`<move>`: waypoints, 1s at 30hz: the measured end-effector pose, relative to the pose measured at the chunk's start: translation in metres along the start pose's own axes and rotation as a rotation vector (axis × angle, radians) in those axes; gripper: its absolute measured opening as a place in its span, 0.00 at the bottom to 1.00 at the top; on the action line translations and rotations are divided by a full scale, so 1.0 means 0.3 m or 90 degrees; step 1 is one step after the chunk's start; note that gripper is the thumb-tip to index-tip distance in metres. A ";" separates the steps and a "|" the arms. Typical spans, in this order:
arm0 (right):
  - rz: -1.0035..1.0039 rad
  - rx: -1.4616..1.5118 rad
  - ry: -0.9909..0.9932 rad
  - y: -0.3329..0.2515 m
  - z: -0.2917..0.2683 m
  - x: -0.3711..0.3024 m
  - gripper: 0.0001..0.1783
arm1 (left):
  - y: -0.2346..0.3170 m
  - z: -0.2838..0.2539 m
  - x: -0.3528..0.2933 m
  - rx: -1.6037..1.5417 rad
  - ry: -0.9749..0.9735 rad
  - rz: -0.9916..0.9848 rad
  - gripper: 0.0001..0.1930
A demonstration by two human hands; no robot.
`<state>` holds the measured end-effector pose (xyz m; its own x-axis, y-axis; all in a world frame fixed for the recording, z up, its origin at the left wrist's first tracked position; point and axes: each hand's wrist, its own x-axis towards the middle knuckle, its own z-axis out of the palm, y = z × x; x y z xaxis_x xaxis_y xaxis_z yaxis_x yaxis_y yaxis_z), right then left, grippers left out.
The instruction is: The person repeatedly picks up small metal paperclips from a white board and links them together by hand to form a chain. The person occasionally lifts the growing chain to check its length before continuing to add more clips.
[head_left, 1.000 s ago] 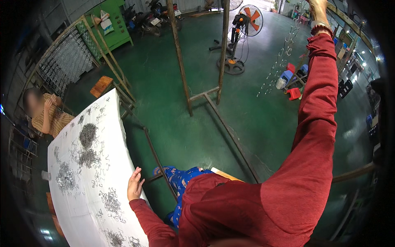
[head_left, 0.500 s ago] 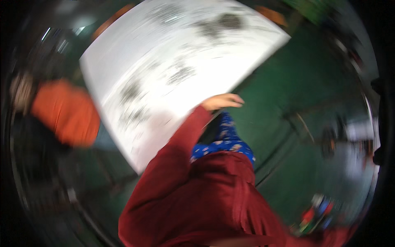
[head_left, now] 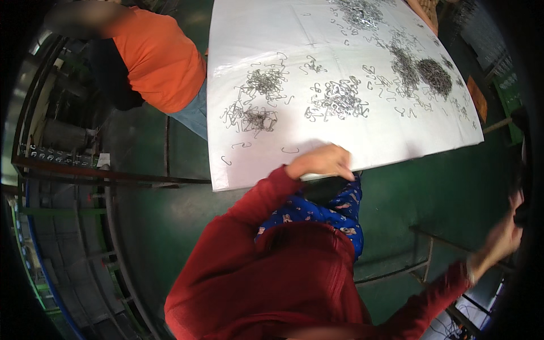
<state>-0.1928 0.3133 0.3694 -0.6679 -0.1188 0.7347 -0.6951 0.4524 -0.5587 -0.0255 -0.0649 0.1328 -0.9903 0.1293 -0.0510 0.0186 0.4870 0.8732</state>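
Note:
My left hand is over the near edge of the white tabletop, its fingers curled downward and close together. Whatever may be inside them is hidden. Out at the far right rim is my right hand, raised off the table and smeared by motion, beside a dark shape; its grip is unclear. On the tabletop, small metal wire hooks lie in loose piles. A single hook lies just left of my left hand, and a silvery pile lies beyond it. Another pile is farther left, and a dark, dense one is to the right.
A person in an orange top is at the table's left side. Part of another person's arm shows at the far right edge. Metal frames stand at the left on the green floor. A low metal frame is at the right.
My view has turned, so the tabletop sits farther right and is sharper. My left hand's fingers, stretched out before, are now curled. My right hand has come into view at the right rim.

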 end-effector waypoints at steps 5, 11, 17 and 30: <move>0.051 0.284 -0.277 -0.086 0.663 -0.057 0.12 | -0.245 -0.300 -0.132 0.340 0.542 -0.284 0.09; 0.096 0.310 -0.519 -0.116 1.143 -0.334 0.10 | -0.412 -0.351 -0.016 0.495 0.538 -0.270 0.06; -0.082 0.155 -0.506 -0.089 1.414 -0.586 0.09 | -0.358 -0.336 -0.024 0.433 0.554 -0.260 0.03; 0.136 0.172 -0.624 -0.065 1.355 -0.531 0.09 | -0.135 -0.158 -0.269 -0.244 0.515 -0.187 0.10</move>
<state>-0.1810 -0.0359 0.1070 -0.6235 -0.7807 0.0424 -0.4926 0.3500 -0.7968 0.0471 -0.1361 0.1245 -0.7452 -0.6633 -0.0681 -0.1512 0.0685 0.9861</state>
